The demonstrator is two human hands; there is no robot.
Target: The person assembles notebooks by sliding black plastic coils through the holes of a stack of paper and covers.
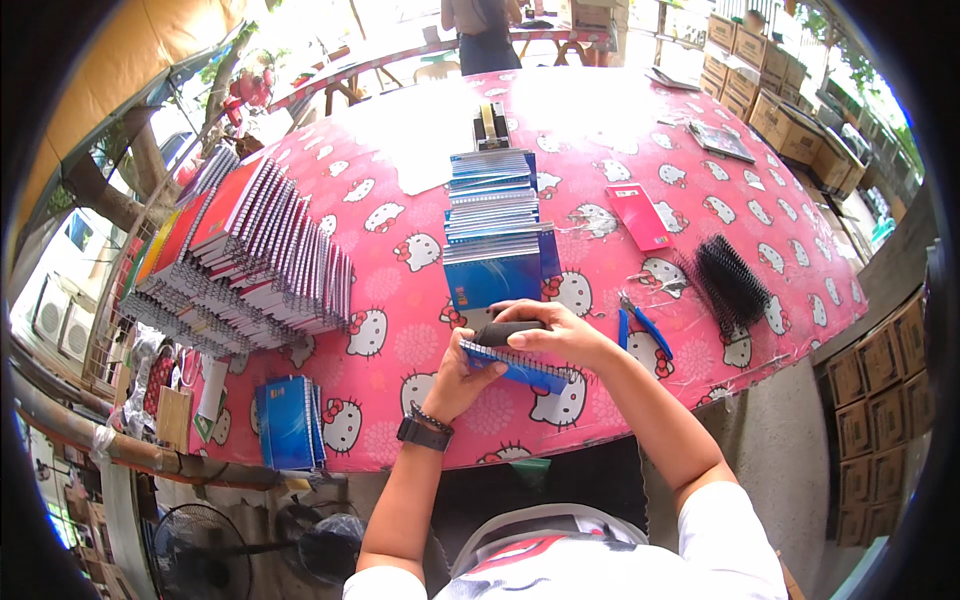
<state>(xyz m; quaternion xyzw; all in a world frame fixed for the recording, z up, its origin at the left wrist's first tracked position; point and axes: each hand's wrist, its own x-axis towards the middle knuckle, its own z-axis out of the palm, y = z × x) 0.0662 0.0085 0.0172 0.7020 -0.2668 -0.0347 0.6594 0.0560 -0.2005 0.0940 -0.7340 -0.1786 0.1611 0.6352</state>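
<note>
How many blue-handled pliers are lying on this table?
1: the pliers lie right of the right hand, left of the black coils, on the pink tablecloth. Others may be hidden.

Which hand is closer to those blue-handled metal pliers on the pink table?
Right. The right hand is to the left of the blue-handled metal pliers, not touching them; the left hand is farther left, beyond the right hand.

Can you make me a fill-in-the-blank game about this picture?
1. The left hand holds a notebook with a ____ cover.
2. The pliers lie to the ____ (left or right) of the hands.
3. The watch is on the ____ (left or right) arm.
4. Around the white cats, the table cover is mostly ____.

Missing words: blue; right; left; pink.
</note>
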